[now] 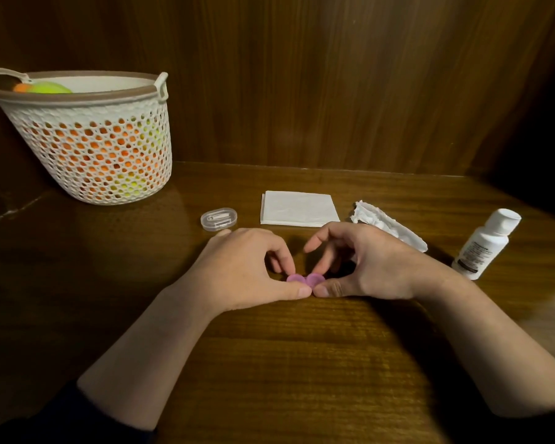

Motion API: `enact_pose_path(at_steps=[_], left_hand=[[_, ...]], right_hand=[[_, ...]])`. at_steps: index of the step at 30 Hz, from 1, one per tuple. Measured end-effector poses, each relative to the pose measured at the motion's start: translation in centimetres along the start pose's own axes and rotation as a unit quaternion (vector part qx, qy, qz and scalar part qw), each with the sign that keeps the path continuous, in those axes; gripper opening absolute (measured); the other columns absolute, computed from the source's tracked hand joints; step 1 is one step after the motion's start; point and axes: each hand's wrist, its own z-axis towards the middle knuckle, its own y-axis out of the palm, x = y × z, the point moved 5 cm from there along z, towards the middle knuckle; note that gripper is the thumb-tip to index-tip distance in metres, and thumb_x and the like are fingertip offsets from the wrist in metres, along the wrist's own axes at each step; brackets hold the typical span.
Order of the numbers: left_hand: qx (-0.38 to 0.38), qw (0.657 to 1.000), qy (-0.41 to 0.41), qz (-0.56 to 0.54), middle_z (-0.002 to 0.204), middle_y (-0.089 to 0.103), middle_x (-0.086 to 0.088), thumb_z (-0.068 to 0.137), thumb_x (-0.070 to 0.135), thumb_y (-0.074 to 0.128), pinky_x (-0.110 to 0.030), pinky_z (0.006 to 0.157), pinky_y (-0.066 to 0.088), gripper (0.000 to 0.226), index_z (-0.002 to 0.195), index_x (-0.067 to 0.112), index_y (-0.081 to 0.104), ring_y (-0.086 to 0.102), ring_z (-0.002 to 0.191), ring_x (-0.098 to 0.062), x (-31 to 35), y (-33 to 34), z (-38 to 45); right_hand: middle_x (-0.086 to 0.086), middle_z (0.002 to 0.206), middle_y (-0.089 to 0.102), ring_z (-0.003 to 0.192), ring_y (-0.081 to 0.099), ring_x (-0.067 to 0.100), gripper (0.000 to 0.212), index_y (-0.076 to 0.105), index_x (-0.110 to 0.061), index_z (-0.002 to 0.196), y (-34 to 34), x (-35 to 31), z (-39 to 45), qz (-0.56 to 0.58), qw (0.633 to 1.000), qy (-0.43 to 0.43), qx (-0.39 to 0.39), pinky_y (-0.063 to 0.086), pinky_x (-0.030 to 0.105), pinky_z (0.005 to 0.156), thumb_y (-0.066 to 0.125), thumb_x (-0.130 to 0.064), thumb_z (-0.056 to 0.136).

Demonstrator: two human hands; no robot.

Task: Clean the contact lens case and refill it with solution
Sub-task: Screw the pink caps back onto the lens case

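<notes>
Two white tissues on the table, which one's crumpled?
The tissue on the right, beside the white bottle, is crumpled and twisted. The other tissue, behind the hands, lies flat, folded square.

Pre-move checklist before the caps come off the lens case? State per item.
1. Both hands on the case: ok. Left hand and right hand each pinch one cap of the purple lens case.
2. Case resting on the table: ok.
3. Caps loosened: cannot tell.
4. Solution bottle upright, cap on, right of the hands: ok.
5. Folded tissue lying flat behind the hands: ok.
6. Crumpled tissue away from the case: ok.
</notes>
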Motion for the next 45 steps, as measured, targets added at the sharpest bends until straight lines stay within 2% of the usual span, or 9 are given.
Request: enact_pose_path(at_steps=[5, 11, 14, 20, 26, 34, 38, 41, 45], left_hand=[[-0.018, 0.999, 0.026, -0.031, 0.094, 0.068, 0.029, 0.079, 0.060, 0.080, -0.020, 0.067, 0.033, 0.021, 0.096, 0.049, 0.077, 0.050, 0.093, 0.025, 0.3, 0.3, -0.2], [-0.025, 1.000, -0.011, -0.006, 0.093, 0.069, 0.027, 0.066, 0.095, 0.065, -0.019, 0.063, 0.038, 0.063, 0.103, 0.045, 0.074, 0.055, 0.090, 0.022, 0.1, 0.3, 0.1], [-0.014, 1.000, -0.006, -0.022, 0.084, 0.070, 0.025, 0.074, 0.079, 0.076, -0.018, 0.063, 0.035, 0.038, 0.088, 0.044, 0.076, 0.050, 0.092, 0.028, 0.1, 0.2, 0.1], [-0.029, 0.998, 0.019, -0.059, 0.089, 0.071, 0.027, 0.084, 0.054, 0.083, -0.016, 0.065, 0.037, 0.012, 0.092, 0.046, 0.080, 0.056, 0.090, 0.018, 0.5, 0.5, 0.0], [-0.066, 0.992, -0.001, -0.103, 0.098, 0.074, 0.025, 0.084, 0.041, 0.088, -0.023, 0.081, 0.055, 0.022, 0.105, 0.046, 0.083, 0.066, 0.095, 0.005, 0.0, 0.7, 0.2], [-0.068, 0.984, 0.008, -0.162, 0.102, 0.076, 0.031, 0.084, 0.018, 0.090, 0.000, 0.080, 0.051, 0.046, 0.124, 0.036, 0.075, 0.072, 0.099, 0.008, -0.4, 0.8, 0.3], [-0.056, 0.990, 0.016, -0.128, 0.104, 0.077, 0.026, 0.083, 0.041, 0.087, -0.021, 0.083, 0.063, 0.044, 0.125, 0.041, 0.074, 0.068, 0.102, 0.009, -0.2, 0.6, 0.2], [-0.030, 0.998, 0.005, -0.059, 0.099, 0.071, 0.030, 0.066, 0.077, 0.076, -0.015, 0.067, 0.050, 0.052, 0.109, 0.048, 0.075, 0.058, 0.098, 0.019, -0.5, 0.3, 0.2], [-0.022, 0.998, -0.003, -0.060, 0.085, 0.075, 0.024, 0.075, 0.063, 0.087, -0.011, 0.062, 0.045, 0.028, 0.093, 0.042, 0.079, 0.064, 0.087, 0.015, -0.7, 0.5, 0.4]], right_hand=[[-0.019, 0.097, 0.082, 0.102, 0.072, -0.001, 0.056, 0.060, -0.044, 0.123, 0.0, 0.0, 0.0, 0.003, 1.000, -0.003, 0.001, 0.050, 0.036, 0.101, 0.094, -0.038, 0.079], [-0.021, 0.097, 0.081, 0.100, 0.071, -0.003, 0.056, 0.060, -0.046, 0.123, 0.1, 0.0, 0.1, -0.006, 1.000, 0.001, -0.003, 0.049, 0.030, 0.091, 0.094, -0.038, 0.079], [-0.019, 0.097, 0.082, 0.100, 0.073, 0.002, 0.056, 0.061, -0.044, 0.123, 0.0, 0.0, 0.0, 0.005, 1.000, -0.004, 0.004, 0.052, 0.034, 0.094, 0.095, -0.038, 0.078], [-0.018, 0.097, 0.082, 0.100, 0.073, -0.001, 0.055, 0.062, -0.043, 0.123, 0.1, 0.0, 0.0, 0.008, 1.000, -0.006, 0.001, 0.049, 0.032, 0.093, 0.095, -0.039, 0.079], [-0.020, 0.096, 0.082, 0.099, 0.073, -0.003, 0.053, 0.062, -0.043, 0.120, 0.1, 0.0, 0.0, 0.004, 1.000, -0.001, 0.002, 0.050, 0.033, 0.096, 0.095, -0.037, 0.079], [-0.016, 0.096, 0.082, 0.096, 0.075, 0.001, 0.053, 0.065, -0.040, 0.119, 0.1, 0.0, 0.0, 0.014, 1.000, -0.002, 0.008, 0.053, 0.030, 0.090, 0.097, -0.033, 0.078], [-0.016, 0.096, 0.082, 0.097, 0.075, 0.000, 0.054, 0.063, -0.042, 0.120, 0.1, 0.0, 0.1, 0.012, 1.000, 0.000, 0.006, 0.052, 0.029, 0.089, 0.096, -0.034, 0.078], [-0.017, 0.095, 0.082, 0.098, 0.074, -0.001, 0.058, 0.059, -0.044, 0.123, 0.1, 0.0, 0.1, 0.012, 1.000, 0.002, 0.006, 0.049, 0.027, 0.089, 0.095, -0.035, 0.078], [-0.017, 0.096, 0.082, 0.099, 0.073, 0.000, 0.056, 0.061, -0.044, 0.121, 0.1, 0.1, 0.1, 0.013, 1.000, 0.003, 0.009, 0.049, 0.029, 0.089, 0.096, -0.040, 0.077]])
